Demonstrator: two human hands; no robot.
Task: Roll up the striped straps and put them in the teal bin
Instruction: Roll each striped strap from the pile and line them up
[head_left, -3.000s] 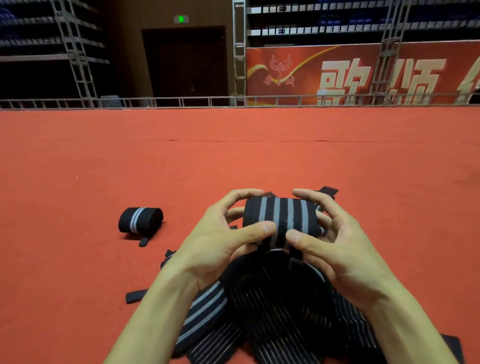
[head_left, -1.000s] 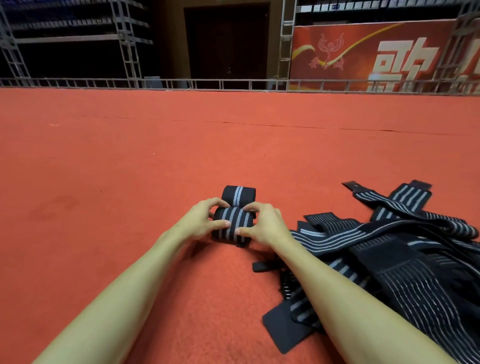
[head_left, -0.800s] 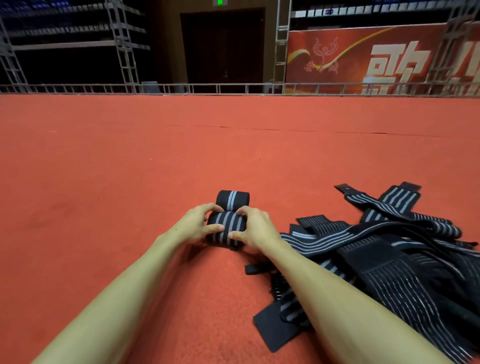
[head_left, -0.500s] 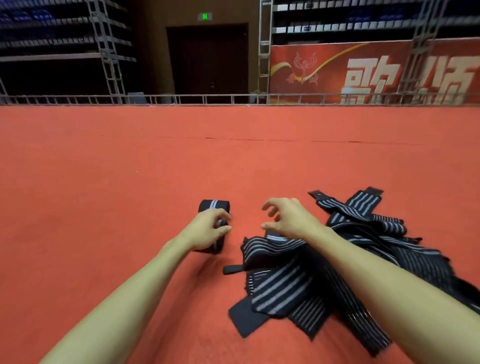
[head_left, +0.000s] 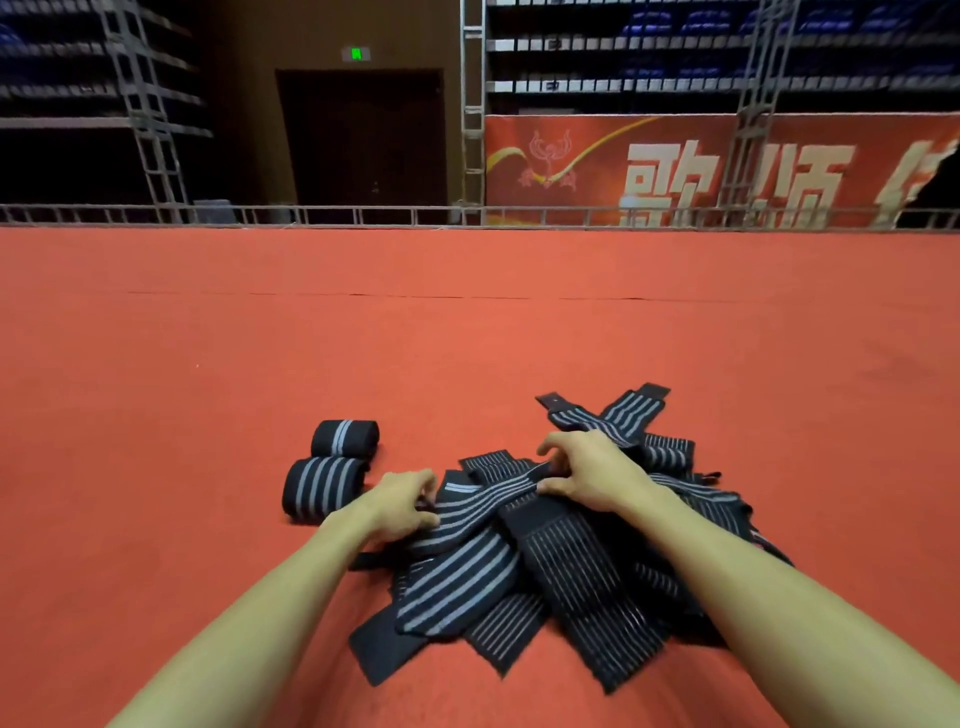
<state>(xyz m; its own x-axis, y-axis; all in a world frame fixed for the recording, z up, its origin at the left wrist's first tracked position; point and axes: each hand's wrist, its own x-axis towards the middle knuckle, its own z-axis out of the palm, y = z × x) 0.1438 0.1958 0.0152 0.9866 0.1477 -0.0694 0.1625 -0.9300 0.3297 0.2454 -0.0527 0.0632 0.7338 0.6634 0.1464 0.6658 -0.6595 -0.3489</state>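
Observation:
A heap of loose black straps with grey stripes (head_left: 566, 561) lies on the red carpet in front of me. Two rolled straps sit to its left: the nearer one (head_left: 322, 486) with several stripes, the farther one (head_left: 344, 439) just behind it. My left hand (head_left: 402, 501) pinches the left end of one striped strap (head_left: 488, 501) on top of the heap. My right hand (head_left: 587, 467) grips the same strap further to the right, fingers curled over it. No teal bin is in view.
The red carpet (head_left: 208, 364) stretches far ahead to a low metal truss railing (head_left: 311, 214). Behind it stand scaffolding towers, a dark doorway and a red banner (head_left: 675, 171).
I set the rolled strap down next to the first roll and let go of it. Both hands moved right to the heap and took hold of a loose strap.

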